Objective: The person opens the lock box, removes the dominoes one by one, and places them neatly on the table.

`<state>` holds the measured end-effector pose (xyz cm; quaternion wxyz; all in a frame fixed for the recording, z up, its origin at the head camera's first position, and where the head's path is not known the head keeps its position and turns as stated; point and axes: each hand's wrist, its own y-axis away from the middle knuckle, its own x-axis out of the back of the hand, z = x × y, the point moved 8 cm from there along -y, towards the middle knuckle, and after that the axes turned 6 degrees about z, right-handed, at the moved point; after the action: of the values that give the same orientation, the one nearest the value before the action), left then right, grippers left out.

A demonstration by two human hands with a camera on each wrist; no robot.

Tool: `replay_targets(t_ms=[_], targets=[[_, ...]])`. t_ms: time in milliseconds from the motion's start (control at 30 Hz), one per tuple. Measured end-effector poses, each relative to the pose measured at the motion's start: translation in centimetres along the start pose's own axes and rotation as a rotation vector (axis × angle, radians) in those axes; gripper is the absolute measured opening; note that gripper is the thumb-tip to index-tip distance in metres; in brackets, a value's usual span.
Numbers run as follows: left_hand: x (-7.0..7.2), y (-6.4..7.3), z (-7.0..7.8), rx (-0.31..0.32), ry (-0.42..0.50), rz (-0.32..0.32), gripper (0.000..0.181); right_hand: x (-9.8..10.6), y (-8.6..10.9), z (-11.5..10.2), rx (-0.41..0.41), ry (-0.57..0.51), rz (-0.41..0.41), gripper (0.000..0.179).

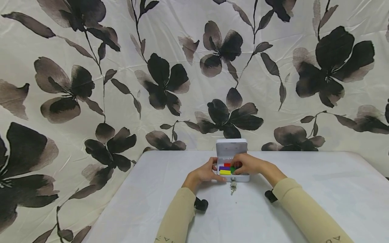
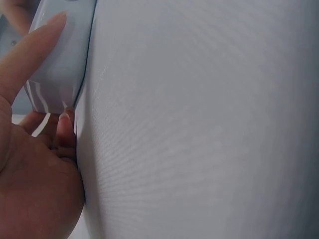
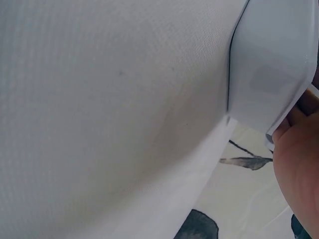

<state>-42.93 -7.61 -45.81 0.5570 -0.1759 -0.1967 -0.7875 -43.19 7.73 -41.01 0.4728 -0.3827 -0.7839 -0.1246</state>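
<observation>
A small white metal box (image 1: 243, 178) with its lid (image 1: 232, 145) raised stands near the far edge of the table. My left hand (image 1: 204, 172) grips its left end; in the left wrist view the thumb lies along the front wall (image 2: 60, 64) and the fingers bend round the end. Inside lie a red block (image 1: 227, 165), a purple block (image 1: 224, 168) and a yellow block (image 1: 225, 172). My right hand (image 1: 251, 164) reaches in from the right, thumb and fingers pinching a green block (image 1: 232, 170). In the right wrist view the box wall (image 3: 271, 59) hides those fingertips.
Several small keys (image 1: 233, 186) hang from the lock at the box's front. A white cloth covers the table (image 1: 231, 219). Behind its far edge hangs a flower-patterned curtain (image 1: 188, 30). Dark wrist cameras (image 1: 201, 205) show under both sleeves.
</observation>
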Motion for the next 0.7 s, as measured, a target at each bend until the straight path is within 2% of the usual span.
replay_targets(t_ms=[300, 467, 700], targets=[[0.1, 0.1, -0.1, -0.002, -0.013, 0.004, 0.090, 0.6, 0.3, 0.3, -0.029, -0.102, 0.041, 0.034], [0.0, 0.0, -0.2, -0.008, -0.020, -0.002, 0.091, 1.0, 0.6, 0.2, -0.025, -0.120, 0.074, 0.035], [0.0, 0.0, 0.0, -0.009, -0.012, -0.003, 0.091, 2.1, 1.0, 0.3, -0.068, -0.093, 0.150, 0.034]])
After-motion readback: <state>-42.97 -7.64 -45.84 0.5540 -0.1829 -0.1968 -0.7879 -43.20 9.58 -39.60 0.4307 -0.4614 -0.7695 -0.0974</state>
